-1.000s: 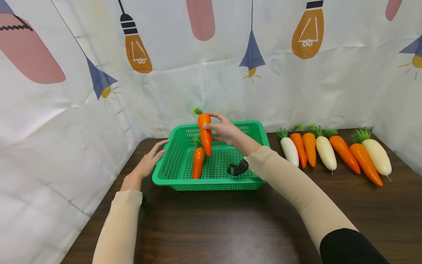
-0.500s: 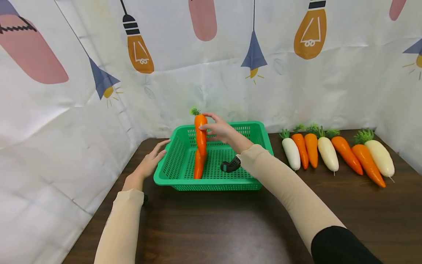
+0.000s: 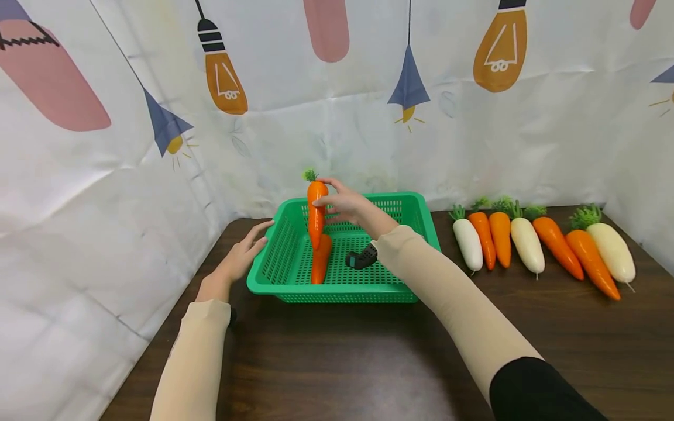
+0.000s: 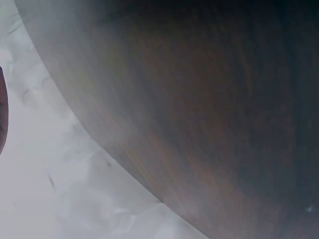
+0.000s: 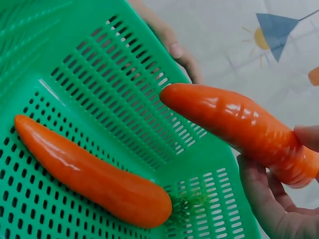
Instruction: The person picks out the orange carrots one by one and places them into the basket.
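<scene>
My right hand [image 3: 344, 204] pinches an orange carrot [image 3: 316, 213] with a green leafy top, near its thick end. It hangs tip down over the green plastic basket [image 3: 342, 289]. Below it in the basket lies another carrot [image 5: 94, 174], partly covered by the held one in the head view; its leafy top shows in the right wrist view. My left hand [image 3: 237, 260] lies at the basket's left rim, fingers fairly straight and fingertips against the edge. In the left wrist view only a sliver of skin shows at the left border.
Right of the basket, several carrots [image 3: 594, 264] and white radishes [image 3: 526, 244] lie in a row on the dark wooden table [image 3: 337, 362]. A patterned white sheet [image 3: 326, 134] rises behind the table and along its left side.
My right hand has carried the held carrot slightly left, above the carrot in the basket. The left hand has stayed at the rim. The head view has shifted slightly.
</scene>
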`<move>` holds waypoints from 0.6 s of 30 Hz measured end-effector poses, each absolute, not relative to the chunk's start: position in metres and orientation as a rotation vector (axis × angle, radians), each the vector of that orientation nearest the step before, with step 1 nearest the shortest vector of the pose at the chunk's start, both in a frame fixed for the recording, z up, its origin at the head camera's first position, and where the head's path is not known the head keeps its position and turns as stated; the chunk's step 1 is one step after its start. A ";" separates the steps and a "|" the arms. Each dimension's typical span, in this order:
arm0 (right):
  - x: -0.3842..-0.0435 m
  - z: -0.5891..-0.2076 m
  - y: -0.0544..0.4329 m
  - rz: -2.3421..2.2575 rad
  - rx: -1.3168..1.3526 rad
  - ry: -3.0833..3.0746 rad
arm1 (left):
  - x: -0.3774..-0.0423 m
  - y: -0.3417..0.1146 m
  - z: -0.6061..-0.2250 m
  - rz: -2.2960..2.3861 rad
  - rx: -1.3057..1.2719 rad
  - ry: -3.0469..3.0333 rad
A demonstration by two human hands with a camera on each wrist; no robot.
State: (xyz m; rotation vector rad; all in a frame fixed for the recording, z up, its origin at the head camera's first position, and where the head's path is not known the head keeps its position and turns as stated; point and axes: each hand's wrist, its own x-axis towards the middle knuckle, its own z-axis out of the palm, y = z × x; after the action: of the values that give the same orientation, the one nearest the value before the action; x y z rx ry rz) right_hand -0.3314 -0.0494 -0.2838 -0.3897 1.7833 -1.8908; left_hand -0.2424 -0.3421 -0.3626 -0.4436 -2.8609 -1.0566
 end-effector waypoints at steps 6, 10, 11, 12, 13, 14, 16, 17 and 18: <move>-0.331 -0.286 -0.060 -1.876 -0.405 1.784 | -0.242 -0.342 -0.359 -1.054 -0.438 -2.857; -0.331 -0.291 -0.068 -1.866 -0.407 1.782 | -0.245 -0.344 -0.361 -1.058 -0.436 -2.868; -0.331 -0.292 -0.070 -1.864 -0.407 1.778 | -0.246 -0.344 -0.361 -1.056 -0.439 -2.870; -0.331 -0.294 -0.072 -1.862 -0.405 1.774 | -0.246 -0.344 -0.362 -1.060 -0.437 -2.871; -0.331 -0.295 -0.074 -1.856 -0.403 1.775 | -0.246 -0.344 -0.363 -1.064 -0.434 -2.872; -0.331 -0.296 -0.076 -1.851 -0.401 1.775 | -0.247 -0.344 -0.364 -1.069 -0.432 -2.873; -0.331 -0.298 -0.079 -1.842 -0.398 1.774 | -0.246 -0.343 -0.364 -1.081 -0.425 -2.873; -0.332 -0.299 -0.080 -1.841 -0.395 1.777 | -0.246 -0.342 -0.365 -1.088 -0.425 -2.871; -0.332 -0.300 -0.082 -1.839 -0.391 1.783 | -0.246 -0.342 -0.365 -1.102 -0.418 -2.871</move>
State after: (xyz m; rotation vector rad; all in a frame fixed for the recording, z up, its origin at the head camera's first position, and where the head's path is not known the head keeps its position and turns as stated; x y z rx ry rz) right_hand -0.3317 -0.0817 -0.2998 -0.3912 1.7826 -1.8390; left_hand -0.2463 -0.3418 -0.3651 -0.4179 -2.8710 -1.1020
